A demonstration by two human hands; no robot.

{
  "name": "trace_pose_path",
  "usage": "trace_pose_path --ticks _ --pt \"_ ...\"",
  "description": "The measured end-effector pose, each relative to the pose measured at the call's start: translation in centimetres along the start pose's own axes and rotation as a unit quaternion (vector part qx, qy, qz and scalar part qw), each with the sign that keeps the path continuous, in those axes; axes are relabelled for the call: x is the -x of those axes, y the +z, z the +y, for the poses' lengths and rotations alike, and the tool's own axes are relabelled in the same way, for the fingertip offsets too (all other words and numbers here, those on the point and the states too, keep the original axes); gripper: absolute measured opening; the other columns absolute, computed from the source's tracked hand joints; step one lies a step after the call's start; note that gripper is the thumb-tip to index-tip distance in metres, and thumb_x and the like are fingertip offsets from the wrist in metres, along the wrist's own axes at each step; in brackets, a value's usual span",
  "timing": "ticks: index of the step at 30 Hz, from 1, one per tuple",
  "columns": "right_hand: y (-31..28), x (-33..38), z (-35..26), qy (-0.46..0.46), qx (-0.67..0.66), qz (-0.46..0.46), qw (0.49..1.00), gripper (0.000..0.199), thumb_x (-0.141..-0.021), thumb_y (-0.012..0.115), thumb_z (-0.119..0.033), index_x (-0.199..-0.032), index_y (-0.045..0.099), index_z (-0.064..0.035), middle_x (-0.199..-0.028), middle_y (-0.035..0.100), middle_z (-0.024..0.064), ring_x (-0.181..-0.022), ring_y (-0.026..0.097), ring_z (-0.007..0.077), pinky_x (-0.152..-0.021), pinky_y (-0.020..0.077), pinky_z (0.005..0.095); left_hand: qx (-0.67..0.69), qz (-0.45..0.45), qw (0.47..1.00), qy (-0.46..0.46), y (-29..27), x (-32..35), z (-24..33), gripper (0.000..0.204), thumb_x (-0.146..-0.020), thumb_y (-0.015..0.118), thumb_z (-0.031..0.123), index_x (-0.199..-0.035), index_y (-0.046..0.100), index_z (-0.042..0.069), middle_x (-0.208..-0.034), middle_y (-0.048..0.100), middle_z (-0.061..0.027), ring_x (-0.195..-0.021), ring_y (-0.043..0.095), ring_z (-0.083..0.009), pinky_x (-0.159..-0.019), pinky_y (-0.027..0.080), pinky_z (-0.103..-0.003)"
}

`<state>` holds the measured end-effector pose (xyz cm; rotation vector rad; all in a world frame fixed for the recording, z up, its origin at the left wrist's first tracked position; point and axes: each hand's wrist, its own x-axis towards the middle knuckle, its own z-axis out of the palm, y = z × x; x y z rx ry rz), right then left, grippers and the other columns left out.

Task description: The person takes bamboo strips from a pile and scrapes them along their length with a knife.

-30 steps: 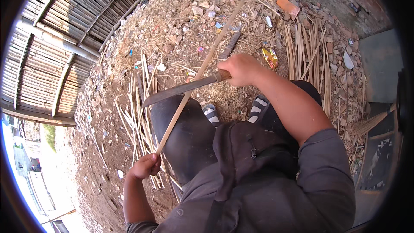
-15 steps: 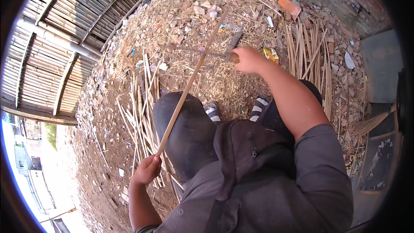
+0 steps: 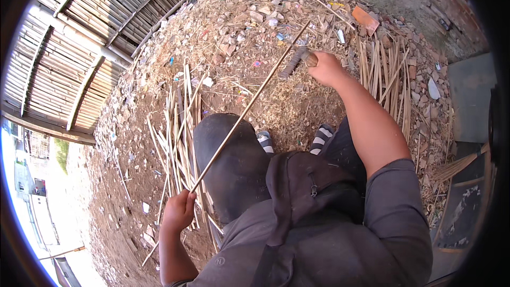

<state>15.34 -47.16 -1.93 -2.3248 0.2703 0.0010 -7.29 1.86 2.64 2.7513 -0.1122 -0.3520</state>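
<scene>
My left hand (image 3: 179,210) is closed round the lower end of a long, narrow bamboo strip (image 3: 245,110). This strip slants up and away to the right, above my left knee, and its far end tapers. My right hand (image 3: 325,69) grips a knife (image 3: 309,59) by its wooden handle, close to the strip's far part. A dark ribbed piece (image 3: 290,67) shows beside the handle, against the strip. I cannot make out the knife's blade at this angle. Both my knees are bent, with striped sandals on my feet below.
Loose bamboo strips (image 3: 180,143) lie left of my left leg, and another bundle (image 3: 380,72) lies at the right. Straw, rubble and litter cover the ground, with an orange brick (image 3: 365,19) farther off. A bamboo wall (image 3: 79,37) stands at the left, a grey panel (image 3: 470,95) at the right.
The knife has turned in my right hand, so its long thin blade no longer shows crossing the strip. The strip's far end has swung right, and now looks narrower.
</scene>
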Motion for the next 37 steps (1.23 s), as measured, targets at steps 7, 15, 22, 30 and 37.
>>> trace_pose_path --ticks 7,15,22,30,37 --pt "1.0 2.9 -2.4 -0.21 0.173 -0.118 0.955 0.025 -0.075 0.068 -0.018 -0.097 0.066 -0.0053 -0.079 0.067 0.0154 -0.075 0.067 0.0307 -0.068 0.0519 0.0432 -0.072 0.073 0.995 0.008 2.5 1.4 -1.0 0.031 -0.1 0.052 0.029 -0.079 0.052 0.007 -0.063 0.059 -0.0206 -0.059 0.059 -0.0454 -0.053 0.043 -0.055" --pt "0.5 3.1 -3.7 -0.189 0.153 -0.149 0.959 0.021 -0.077 0.066 -0.017 -0.094 0.065 -0.0041 -0.084 0.068 0.0174 -0.082 0.069 0.0319 -0.073 0.0523 0.044 -0.111 0.109 0.988 0.003 3.8 0.8 -1.7 0.028 -0.1 0.054 0.032 -0.084 0.054 0.008 -0.064 0.061 -0.0191 -0.059 0.061 -0.0438 -0.052 0.046 -0.054" --pt "-1.4 -1.7 2.0 0.007 -0.01 0.041 0.999 0.019 -0.076 0.068 -0.018 -0.089 0.065 -0.0045 -0.074 0.064 0.0095 -0.067 0.062 0.0235 -0.065 0.0488 0.0409 -0.123 0.103 0.986 -0.046 2.3 1.5 -2.1 0.027 -0.099 0.054 0.031 -0.083 0.052 0.009 -0.063 0.06 -0.0202 -0.06 0.061 -0.0452 -0.052 0.046 -0.055" --pt "-1.6 -3.0 5.1 0.081 -0.215 0.12 0.966 0.018 -0.08 0.071 -0.019 -0.084 0.058 -0.0075 -0.063 0.05 -0.0022 -0.056 0.049 0.0114 -0.051 0.0387 0.0309 -0.133 0.16 0.966 -0.151 2.7 1.9 -10.0 0.027 -0.103 0.048 0.028 -0.095 0.055 0.004 -0.076 0.062 -0.0234 -0.071 0.061 -0.0448 -0.062 0.045 -0.054" --pt "-5.3 -1.3 3.4 0.004 -0.122 0.109 0.987 0.029 -0.075 0.075 -0.028 -0.087 0.068 -0.0028 -0.075 0.066 0.0105 -0.071 0.065 0.0255 -0.068 0.0485 0.0412 -0.179 0.109 0.941 -0.267 3.8 -6.0 -12.0 0.072 -0.096 0.058 0.052 -0.149 0.036 0.009 -0.15 0.04 -0.0228 -0.135 0.044 -0.0431 -0.112 0.038 -0.054"
